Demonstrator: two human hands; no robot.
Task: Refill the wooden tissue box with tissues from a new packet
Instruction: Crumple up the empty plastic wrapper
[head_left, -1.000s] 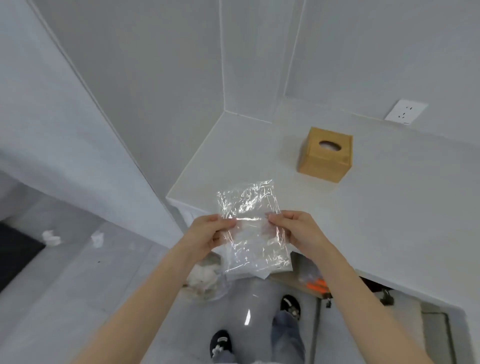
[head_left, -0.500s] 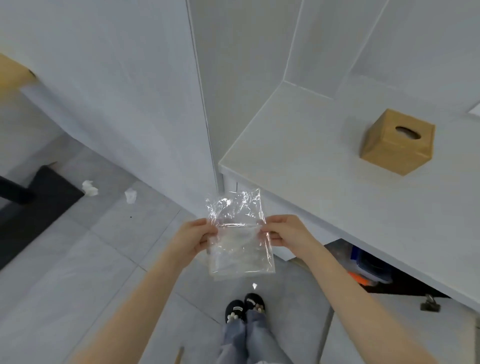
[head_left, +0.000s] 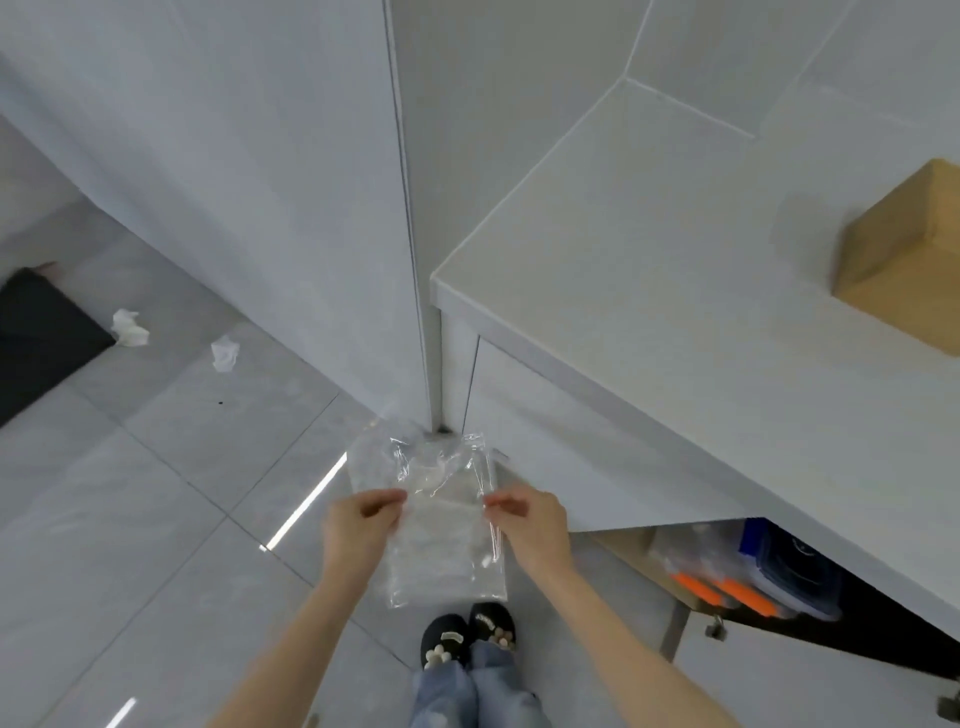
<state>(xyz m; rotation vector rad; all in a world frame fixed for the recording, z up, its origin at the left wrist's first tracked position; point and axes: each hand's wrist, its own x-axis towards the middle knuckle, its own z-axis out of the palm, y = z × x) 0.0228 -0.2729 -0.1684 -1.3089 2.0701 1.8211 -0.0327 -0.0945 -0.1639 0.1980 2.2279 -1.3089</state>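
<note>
- A clear plastic packet (head_left: 441, 525) is held up over the floor by both hands.
- Its left edge is pinched by the left hand (head_left: 358, 525).
- Its right edge is pinched by the right hand (head_left: 530, 525).
- The hands are kept apart, with the packet between them.
- The wooden tissue box (head_left: 904, 260) is seen on the white counter (head_left: 649, 270), far to the right, well apart from the hands.
- Two crumpled tissues (head_left: 130, 328) are seen on the floor.

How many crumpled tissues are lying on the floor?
2: one crumpled tissue beside the dark mat, the other just right of it on the floor tiles. Others may lie out of view.
</note>
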